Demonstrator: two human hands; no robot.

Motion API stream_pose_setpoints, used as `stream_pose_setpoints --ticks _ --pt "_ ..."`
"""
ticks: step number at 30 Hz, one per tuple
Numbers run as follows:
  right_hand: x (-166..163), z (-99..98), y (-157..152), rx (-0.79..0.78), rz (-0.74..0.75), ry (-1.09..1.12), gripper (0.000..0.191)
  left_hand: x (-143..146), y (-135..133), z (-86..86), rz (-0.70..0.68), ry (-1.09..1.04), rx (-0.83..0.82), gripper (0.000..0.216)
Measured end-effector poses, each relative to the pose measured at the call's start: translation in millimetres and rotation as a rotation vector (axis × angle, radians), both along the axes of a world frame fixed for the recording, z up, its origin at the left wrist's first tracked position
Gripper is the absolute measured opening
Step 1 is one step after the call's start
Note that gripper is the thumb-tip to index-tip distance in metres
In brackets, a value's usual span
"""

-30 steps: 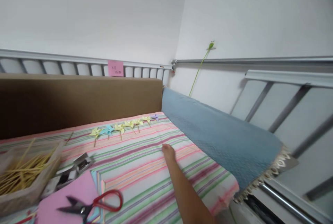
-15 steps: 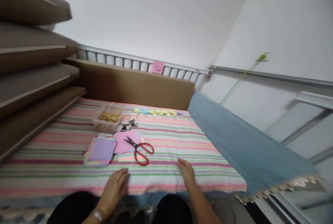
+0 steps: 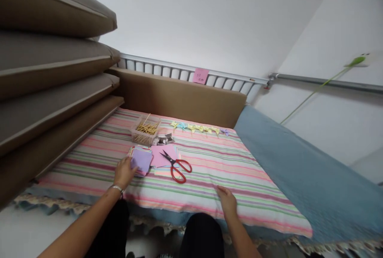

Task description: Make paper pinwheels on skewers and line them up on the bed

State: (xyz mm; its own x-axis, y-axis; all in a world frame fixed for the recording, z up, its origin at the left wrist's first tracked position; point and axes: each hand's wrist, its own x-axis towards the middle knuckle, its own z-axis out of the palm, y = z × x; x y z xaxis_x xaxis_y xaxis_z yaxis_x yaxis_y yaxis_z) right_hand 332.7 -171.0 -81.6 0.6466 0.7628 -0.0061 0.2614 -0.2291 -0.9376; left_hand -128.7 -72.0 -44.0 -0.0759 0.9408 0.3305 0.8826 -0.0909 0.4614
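Note:
My left hand [image 3: 125, 172] is at the near left edge of a stack of coloured square paper, its thumb and fingers closed on the purple paper [image 3: 142, 159] on top. My right hand [image 3: 226, 201] rests low over the striped cloth, fingers pressed together. A faint thin line shows at its fingertips; I cannot make out what it is. Between the hands, red-handled scissors [image 3: 177, 166] lie partly spread across pink paper [image 3: 160, 156] and other pale sheets. Behind the paper stands a clear plastic box [image 3: 140, 138] of thin wooden sticks [image 3: 148, 128].
Small metallic pieces [image 3: 163, 139] lie beside the box. Several small paper pinwheels [image 3: 199, 128] form a row at the back. Stacked brown cushions [image 3: 60, 66] rise on the left, and a brown panel [image 3: 179, 94] closes the back. Blue cloth [image 3: 284, 158] extends right of the striped cloth [image 3: 239, 178].
My left hand has moved forward from the cloth's front edge to the purple paper. My right hand stays low on the cloth. The view has turned left, so everything sits further right.

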Motion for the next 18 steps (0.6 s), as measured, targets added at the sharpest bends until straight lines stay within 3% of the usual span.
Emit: stream_pose_setpoints --ticks 9,18 --pt "0 3.7 -2 -0.017 0.011 0.006 0.022 18 7 -2.4 0.198 0.016 -0.163 0.063" --pt "1 -0.6 -3 -0.022 0.012 0.037 0.014 27 -1 3.1 0.239 -0.034 -0.112 0.056"
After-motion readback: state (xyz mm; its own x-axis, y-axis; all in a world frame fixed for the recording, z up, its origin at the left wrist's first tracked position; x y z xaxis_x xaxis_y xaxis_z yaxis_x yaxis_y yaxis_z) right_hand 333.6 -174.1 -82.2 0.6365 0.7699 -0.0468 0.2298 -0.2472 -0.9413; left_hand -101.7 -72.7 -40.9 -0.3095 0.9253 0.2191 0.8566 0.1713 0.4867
